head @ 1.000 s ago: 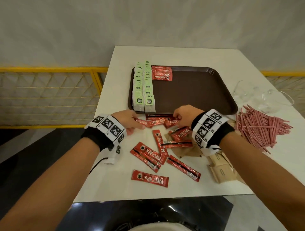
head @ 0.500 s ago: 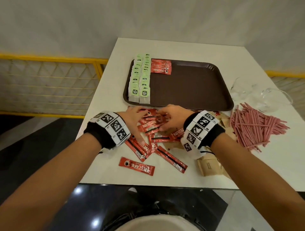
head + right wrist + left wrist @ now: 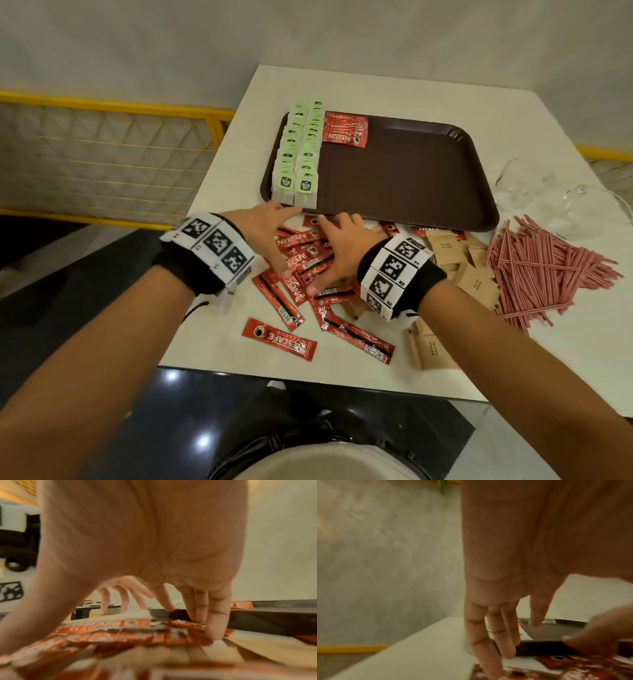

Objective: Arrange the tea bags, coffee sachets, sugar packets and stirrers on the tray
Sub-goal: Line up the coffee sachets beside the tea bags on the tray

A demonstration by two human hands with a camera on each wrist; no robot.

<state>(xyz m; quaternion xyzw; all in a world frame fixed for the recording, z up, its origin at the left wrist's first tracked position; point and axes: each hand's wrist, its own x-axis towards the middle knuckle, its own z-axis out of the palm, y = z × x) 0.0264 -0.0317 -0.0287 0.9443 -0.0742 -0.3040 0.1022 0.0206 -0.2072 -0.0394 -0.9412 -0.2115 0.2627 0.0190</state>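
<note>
Loose red coffee sachets [image 3: 301, 262] lie in a heap on the white table just in front of the brown tray [image 3: 411, 178]. My left hand [image 3: 270, 229] and right hand [image 3: 337, 246] lie flat over the heap from either side, fingers straight, touching the sachets. The right fingers [image 3: 214, 615] press on sachets [image 3: 120, 630] by the tray rim. Two rows of green tea bags [image 3: 298, 161] and a small stack of sachets [image 3: 346, 129] sit at the tray's left. Brown sugar packets [image 3: 476, 277] and pink stirrers [image 3: 541, 270] lie on the table to the right.
Clear glass cups [image 3: 561, 202] stand right of the tray. Single sachets [image 3: 279, 339] lie close to the table's near edge, and more sugar packets [image 3: 431, 346] under my right forearm. A yellow railing [image 3: 113, 109] runs left of the table.
Both hands have closed in on each other over the heap, and the scattered sachets are bunched more tightly between them. The tray's contents have not moved.
</note>
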